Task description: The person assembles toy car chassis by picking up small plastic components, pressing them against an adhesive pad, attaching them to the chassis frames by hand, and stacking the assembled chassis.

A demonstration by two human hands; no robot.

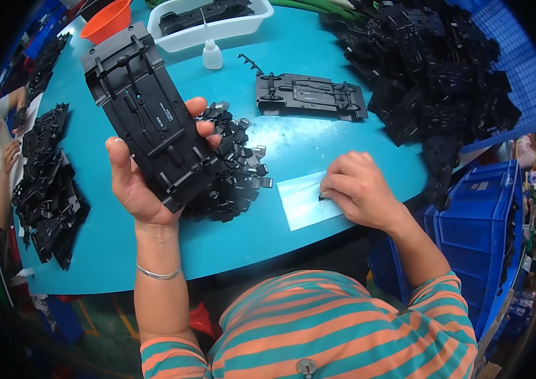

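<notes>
Turquoise table (110, 252). Black chassis plate (154, 120) tilts above it; left hand (138, 192) grips both edges. Heap of small black pieces (233, 183) lies partly behind plate. White sheet (296, 205) near table edge; over it, right hand (362, 189) pinches tiny black piece (322, 197).

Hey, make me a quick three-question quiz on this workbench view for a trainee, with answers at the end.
1. True or false: the left hand holds a black model-car chassis.
2. Which container stands just beyond the squeeze bottle on the table?
3. Fill in the blank: the right hand pinches a small ____ piece at the white sheet.

Key:
1. True.
2. The white plastic tub.
3. Black.
</notes>
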